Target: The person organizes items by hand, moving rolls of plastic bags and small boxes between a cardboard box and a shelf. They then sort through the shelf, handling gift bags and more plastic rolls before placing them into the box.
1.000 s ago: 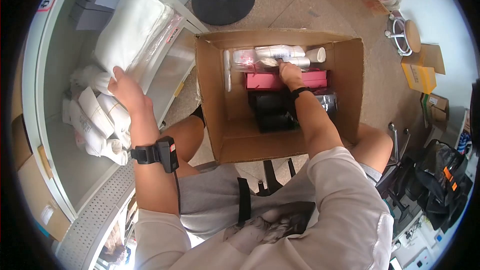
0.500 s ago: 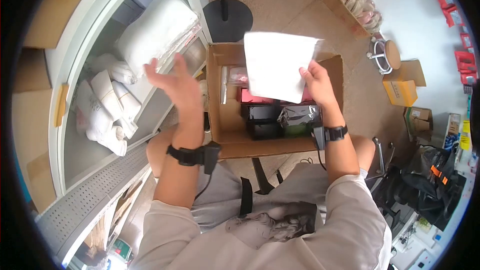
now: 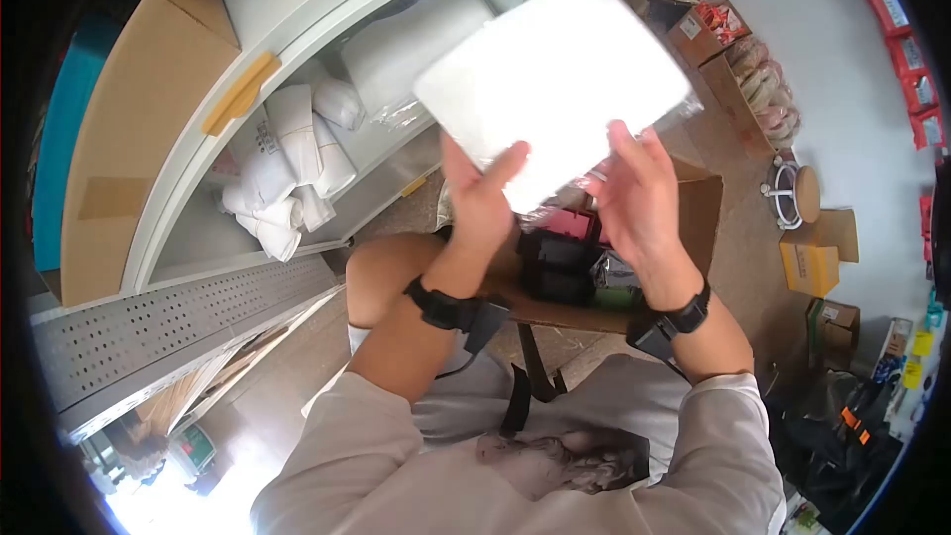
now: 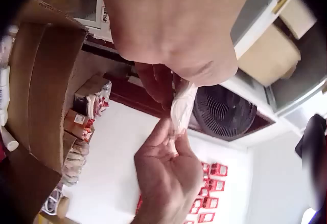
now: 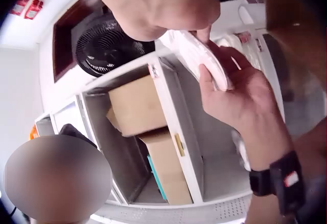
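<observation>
A flat white packet (image 3: 555, 79) in clear plastic wrap is held up over the near cardboard box. My left hand (image 3: 480, 198) grips its lower left edge, thumb on the upper face and fingers beneath. At the lower right edge, my right hand (image 3: 639, 203) pinches it with the thumb. The left wrist view shows the packet (image 4: 182, 110) nearly edge-on, with the right hand (image 4: 168, 178) at its lower end. Seen from the right wrist, the left hand (image 5: 245, 91) wraps the packet's near edge. Below lies the cardboard box (image 3: 699, 223) with black and pink packages inside, partly hidden.
On the left, a white cabinet shelf holds rolled white bundles (image 3: 294, 139) and a larger white stack (image 3: 396, 50). A perforated grey panel (image 3: 188, 327) runs along its front. Cartons (image 3: 743, 89) and a round stool (image 3: 792, 193) stand by the wall at right.
My right hand has come up out of the box with the white packet. The left hand has left the white stack on the shelf and now holds the packet too. The view has turned left.
</observation>
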`<state>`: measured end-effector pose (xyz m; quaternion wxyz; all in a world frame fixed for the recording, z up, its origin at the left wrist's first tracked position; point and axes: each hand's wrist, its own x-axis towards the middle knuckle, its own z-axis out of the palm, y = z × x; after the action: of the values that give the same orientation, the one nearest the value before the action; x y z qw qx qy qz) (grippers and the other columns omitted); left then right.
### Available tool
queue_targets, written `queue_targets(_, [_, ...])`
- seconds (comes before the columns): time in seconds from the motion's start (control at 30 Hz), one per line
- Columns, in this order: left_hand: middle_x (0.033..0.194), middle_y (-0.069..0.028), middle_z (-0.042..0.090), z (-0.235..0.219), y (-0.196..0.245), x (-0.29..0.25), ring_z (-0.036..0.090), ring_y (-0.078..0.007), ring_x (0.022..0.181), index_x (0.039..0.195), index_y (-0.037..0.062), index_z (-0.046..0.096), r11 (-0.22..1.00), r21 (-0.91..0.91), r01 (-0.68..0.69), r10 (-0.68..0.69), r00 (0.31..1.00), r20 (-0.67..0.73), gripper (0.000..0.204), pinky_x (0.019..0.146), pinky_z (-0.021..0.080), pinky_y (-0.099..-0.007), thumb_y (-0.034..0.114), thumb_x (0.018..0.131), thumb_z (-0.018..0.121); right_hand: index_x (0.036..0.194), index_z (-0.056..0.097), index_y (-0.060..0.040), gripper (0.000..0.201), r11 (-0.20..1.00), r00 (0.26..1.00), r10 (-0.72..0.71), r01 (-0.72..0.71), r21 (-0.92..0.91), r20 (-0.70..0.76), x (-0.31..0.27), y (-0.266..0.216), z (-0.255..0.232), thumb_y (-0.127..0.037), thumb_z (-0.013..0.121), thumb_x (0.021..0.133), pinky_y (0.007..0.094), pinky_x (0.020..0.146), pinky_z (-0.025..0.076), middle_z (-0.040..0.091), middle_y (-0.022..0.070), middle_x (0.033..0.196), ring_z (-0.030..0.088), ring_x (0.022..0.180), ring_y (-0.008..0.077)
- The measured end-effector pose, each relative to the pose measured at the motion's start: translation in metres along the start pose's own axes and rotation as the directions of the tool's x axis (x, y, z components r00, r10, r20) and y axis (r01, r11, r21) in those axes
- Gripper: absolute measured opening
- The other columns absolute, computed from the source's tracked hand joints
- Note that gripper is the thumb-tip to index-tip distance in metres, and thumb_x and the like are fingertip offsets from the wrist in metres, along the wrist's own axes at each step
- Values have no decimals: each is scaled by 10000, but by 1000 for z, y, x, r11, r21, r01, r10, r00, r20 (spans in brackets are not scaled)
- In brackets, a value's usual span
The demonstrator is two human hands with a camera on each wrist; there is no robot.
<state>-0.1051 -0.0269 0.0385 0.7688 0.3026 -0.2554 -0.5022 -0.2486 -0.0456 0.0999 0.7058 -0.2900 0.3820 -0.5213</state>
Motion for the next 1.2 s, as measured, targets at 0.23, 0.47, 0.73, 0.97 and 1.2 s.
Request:
queue_targets(0.23, [1221,-150,601,-68,59,66,594,-245,1105,1293,-27,495,934,320,155,-120,985,-127,514,933,492,-361,-62,787,581,1214,529,-3,438,982,984,64,-92,-164,-164,65,54,39,-382,545,995,300,702,586,644,106,1095,668,879,168])
queue_targets(0.47, [1073,-96,660,-112,61,92,626,-207,932,1236,-39,551,791,597,132,96,938,-334,448,863,488,-313,13,796,611,1268,488,-12,429,981,999,41,-36,-191,25,103,87,66,-315,588,981,290,618,592,639,92,1045,645,743,167])
queue_targets(0.73, [1161,-193,650,-136,24,132,601,-339,1123,1348,-71,462,92,994,53,448,890,-89,616,990,439,-377,188,834,683,1198,415,147,608,666,997,-13,-48,-744,-75,178,97,51,-313,682,902,398,699,557,610,269,1023,666,793,350])
queue_targets(0.97, [1422,-363,350,-132,4,132,340,-471,1344,1374,-86,361,327,915,235,384,852,-356,641,1092,346,-473,206,863,617,1246,377,123,563,368,833,-553,272,-889,26,173,131,37,-211,667,898,450,928,454,534,290,1153,573,1055,431])
queue_targets(1.2, [1445,-383,292,-107,-4,113,266,-510,1379,1403,-160,237,279,947,157,326,912,-247,620,1143,284,-482,97,898,489,1194,398,80,480,714,877,-411,142,-686,-247,180,128,45,-149,689,889,399,886,468,615,185,993,639,857,345])
